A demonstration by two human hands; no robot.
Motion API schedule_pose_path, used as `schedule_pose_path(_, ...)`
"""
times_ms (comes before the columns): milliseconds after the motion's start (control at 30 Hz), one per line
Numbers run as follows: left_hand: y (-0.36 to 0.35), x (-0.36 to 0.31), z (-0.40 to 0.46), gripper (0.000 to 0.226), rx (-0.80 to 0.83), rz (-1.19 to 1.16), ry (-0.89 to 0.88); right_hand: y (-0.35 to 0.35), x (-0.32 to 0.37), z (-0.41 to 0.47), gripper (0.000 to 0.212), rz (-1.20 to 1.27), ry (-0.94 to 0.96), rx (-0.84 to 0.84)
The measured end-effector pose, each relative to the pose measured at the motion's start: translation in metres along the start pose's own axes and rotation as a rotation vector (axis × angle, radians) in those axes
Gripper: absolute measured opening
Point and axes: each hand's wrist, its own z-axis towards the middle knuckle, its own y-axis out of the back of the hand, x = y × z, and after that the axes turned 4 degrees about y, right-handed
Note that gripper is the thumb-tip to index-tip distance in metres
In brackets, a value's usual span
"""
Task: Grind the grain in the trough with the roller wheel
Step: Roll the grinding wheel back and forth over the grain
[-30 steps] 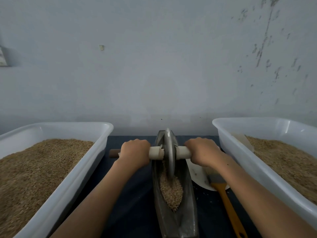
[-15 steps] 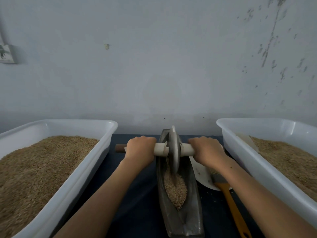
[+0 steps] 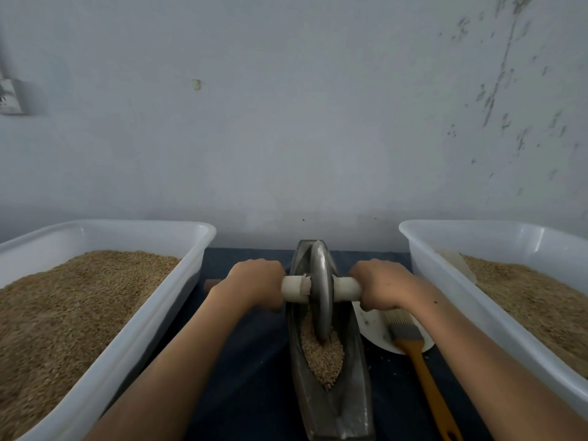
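Roller wheel [image 3: 320, 291] stood upright in the trough [image 3: 334, 405], its rim sunk in the grain [image 3: 323, 358], axle handles clamped by curled fingers of left hand [image 3: 256, 286] and right hand [image 3: 380, 284] on either side.

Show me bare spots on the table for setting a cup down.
Bare dark cloth lies between the left tub and the trough, under the left forearm. Right of the trough is crowded: a white plate and brush fill the strip beside the right tub.
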Motion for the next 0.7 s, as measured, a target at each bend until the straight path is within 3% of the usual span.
schedule_pose_path(133,-0.008,-0.003,0.003,0.026,-0.255,0.075,0.024,-0.009,-0.001,0.006,0.018,0.018,-0.05,-0.194)
schedule_pose_path(233,-0.012,-0.003,0.004,0.02,-0.344,0.062,0.034,-0.014,0.001,0.008,0.019,0.008,-0.067,-0.309)
schedule_pose_path(333,-0.011,-0.002,0.004,0.024,-0.303,0.066,0.022,-0.01,-0.001,0.006,0.017,0.0,-0.042,-0.238)
schedule_pose_path(533,0.001,0.002,0.0,0.039,0.028,0.002,-0.007,0.004,0.0,-0.002,0.035,0.015,0.006,0.088)
schedule_pose_path(633,0.0,0.0,-0.001,0.039,0.017,0.002,0.004,0.002,-0.002,0.0,0.036,0.035,0.005,0.068)
schedule_pose_path(700,-0.003,-0.001,0.0,0.032,-0.085,0.029,0.018,-0.001,-0.003,0.003,0.032,0.028,0.0,0.005)
